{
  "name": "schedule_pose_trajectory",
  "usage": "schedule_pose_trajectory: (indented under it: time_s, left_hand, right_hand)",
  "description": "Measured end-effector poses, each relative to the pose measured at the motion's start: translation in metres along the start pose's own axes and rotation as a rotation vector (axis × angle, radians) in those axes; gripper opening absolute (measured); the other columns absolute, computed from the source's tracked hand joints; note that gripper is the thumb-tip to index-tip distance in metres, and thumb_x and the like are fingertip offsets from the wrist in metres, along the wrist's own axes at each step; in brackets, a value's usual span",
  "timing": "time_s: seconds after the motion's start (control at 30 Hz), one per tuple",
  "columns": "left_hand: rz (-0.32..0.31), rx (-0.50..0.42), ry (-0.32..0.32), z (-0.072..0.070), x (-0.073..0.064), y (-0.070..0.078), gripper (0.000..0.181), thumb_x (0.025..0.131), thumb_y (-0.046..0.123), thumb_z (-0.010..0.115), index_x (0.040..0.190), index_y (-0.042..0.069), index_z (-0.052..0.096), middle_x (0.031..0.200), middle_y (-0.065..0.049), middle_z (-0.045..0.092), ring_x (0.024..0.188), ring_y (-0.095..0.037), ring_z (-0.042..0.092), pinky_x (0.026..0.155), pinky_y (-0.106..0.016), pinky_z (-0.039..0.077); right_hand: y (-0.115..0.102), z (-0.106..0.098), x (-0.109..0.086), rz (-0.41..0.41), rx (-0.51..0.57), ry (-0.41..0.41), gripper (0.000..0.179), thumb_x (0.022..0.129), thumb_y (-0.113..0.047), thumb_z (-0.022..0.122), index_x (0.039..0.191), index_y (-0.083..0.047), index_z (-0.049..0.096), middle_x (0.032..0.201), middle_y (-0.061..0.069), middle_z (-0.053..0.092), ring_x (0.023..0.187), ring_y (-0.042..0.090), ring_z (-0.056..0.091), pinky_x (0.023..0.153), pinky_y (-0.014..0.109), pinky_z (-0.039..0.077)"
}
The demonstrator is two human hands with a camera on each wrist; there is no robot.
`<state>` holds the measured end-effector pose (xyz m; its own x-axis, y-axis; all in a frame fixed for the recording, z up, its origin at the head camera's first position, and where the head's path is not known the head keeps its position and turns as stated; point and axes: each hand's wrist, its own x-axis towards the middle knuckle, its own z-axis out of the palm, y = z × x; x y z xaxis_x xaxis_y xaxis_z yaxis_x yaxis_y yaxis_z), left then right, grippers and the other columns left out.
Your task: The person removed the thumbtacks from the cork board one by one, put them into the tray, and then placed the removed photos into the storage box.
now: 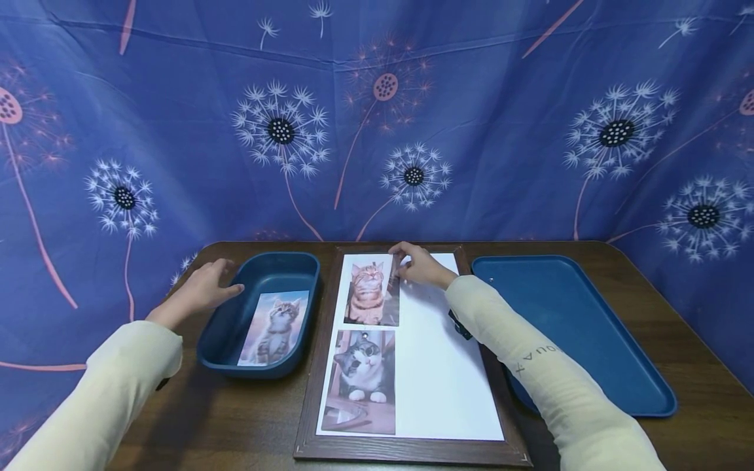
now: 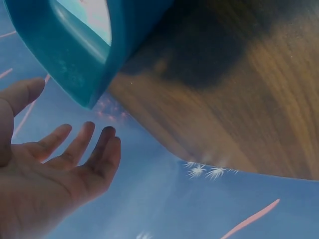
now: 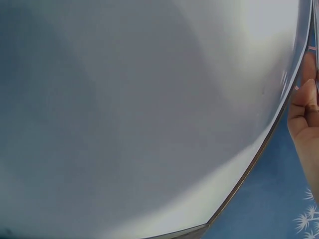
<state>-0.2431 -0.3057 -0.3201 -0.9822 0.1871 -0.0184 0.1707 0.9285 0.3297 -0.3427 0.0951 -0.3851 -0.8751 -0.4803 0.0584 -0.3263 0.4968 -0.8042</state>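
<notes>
A picture of an orange cat (image 1: 366, 294) is at the upper left of a white board (image 1: 444, 366) in a brown frame. My right hand (image 1: 419, 265) pinches this picture by its upper right edge; in the right wrist view only part of the hand (image 3: 305, 107) shows, at the right side. Below is a picture of a grey-and-white cat (image 1: 360, 386), a small silver dot at its top edge. My left hand (image 1: 203, 288) hovers with loosely spread fingers by the left rim of a blue bin (image 1: 224, 333). Inside the bin lies a kitten picture (image 1: 275, 330).
A flat blue tray (image 1: 580, 333) lies right of the board, partly behind my right sleeve (image 1: 530, 353). All stand on a dark wooden table (image 1: 642, 307). Behind the table hangs a blue cloth (image 1: 489, 85) with dandelion prints.
</notes>
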Motion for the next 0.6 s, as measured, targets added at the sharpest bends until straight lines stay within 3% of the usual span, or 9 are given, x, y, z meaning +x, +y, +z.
schedule_pose_trajectory:
  time_s: [0.4,0.6]
  left_hand:
    - [-0.013,-0.066,-0.072,0.005,-0.002,-0.013,0.054,0.09,0.018,0.053,0.126,-0.017,0.033,0.116,-0.038,0.048,0.106,-0.051,0.048,0.083,-0.054,0.043]
    - [-0.019,-0.116,-0.12,0.006,-0.003,-0.014,0.048,0.09,0.011,0.048,0.125,-0.018,0.034,0.117,-0.038,0.048,0.107,-0.05,0.048,0.084,-0.052,0.044]
  right_hand:
    - [-0.001,-0.006,-0.005,0.023,0.154,0.016,0.053,0.078,0.015,0.051,0.129,0.003,0.041,0.104,0.019,0.048,0.075,0.035,0.056,0.065,0.039,0.047]
    - [0.0,-0.007,-0.005,0.013,0.169,0.035,0.052,0.078,0.015,0.043,0.129,0.002,0.042,0.104,0.019,0.049,0.072,0.026,0.052,0.067,0.039,0.046]
